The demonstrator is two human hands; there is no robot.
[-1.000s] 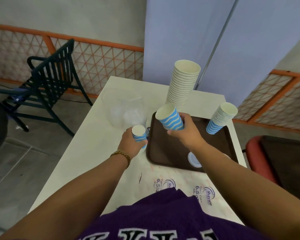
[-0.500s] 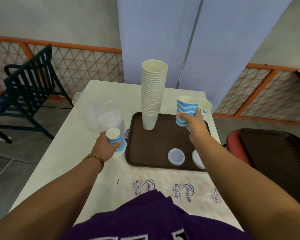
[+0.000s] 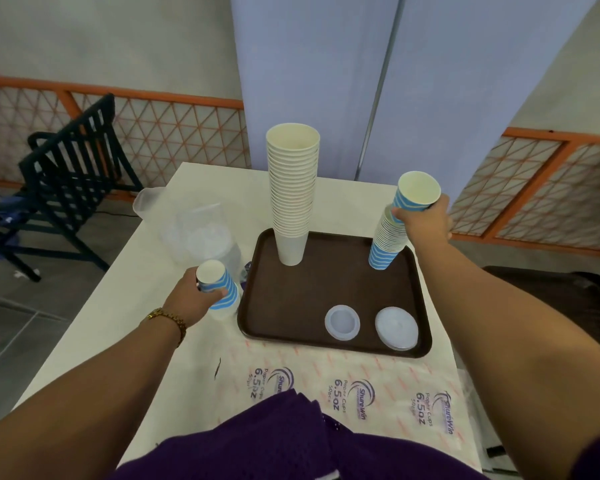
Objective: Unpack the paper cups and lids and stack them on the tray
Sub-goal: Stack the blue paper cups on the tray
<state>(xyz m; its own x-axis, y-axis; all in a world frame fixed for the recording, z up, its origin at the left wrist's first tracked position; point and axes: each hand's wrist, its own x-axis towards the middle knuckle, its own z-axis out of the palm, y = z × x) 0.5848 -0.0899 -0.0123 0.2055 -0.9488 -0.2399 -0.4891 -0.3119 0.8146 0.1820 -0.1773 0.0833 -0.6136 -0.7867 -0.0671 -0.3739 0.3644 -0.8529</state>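
Observation:
A brown tray (image 3: 329, 292) lies on the white table. On it stand a tall stack of plain white cups (image 3: 292, 192) at the back and a shorter stack of blue-striped cups (image 3: 386, 244) at the back right. My right hand (image 3: 425, 225) grips a blue-striped cup (image 3: 417, 197) right at the top of that striped stack. My left hand (image 3: 196, 299) grips a short stack of blue-striped cups (image 3: 219, 287) just left of the tray. Two white lids (image 3: 342, 322) (image 3: 396, 328) lie on the tray's near side.
A clear plastic bag holding lids (image 3: 201, 237) sits on the table left of the tray. Printed cup wrapping (image 3: 343, 389) lies flat along the near edge. A dark chair (image 3: 66, 174) stands to the left, a red seat to the right.
My right hand has carried its striped cup from the tray's middle to the top of the striped stack at the back right. My left hand has stayed beside the tray with its cups.

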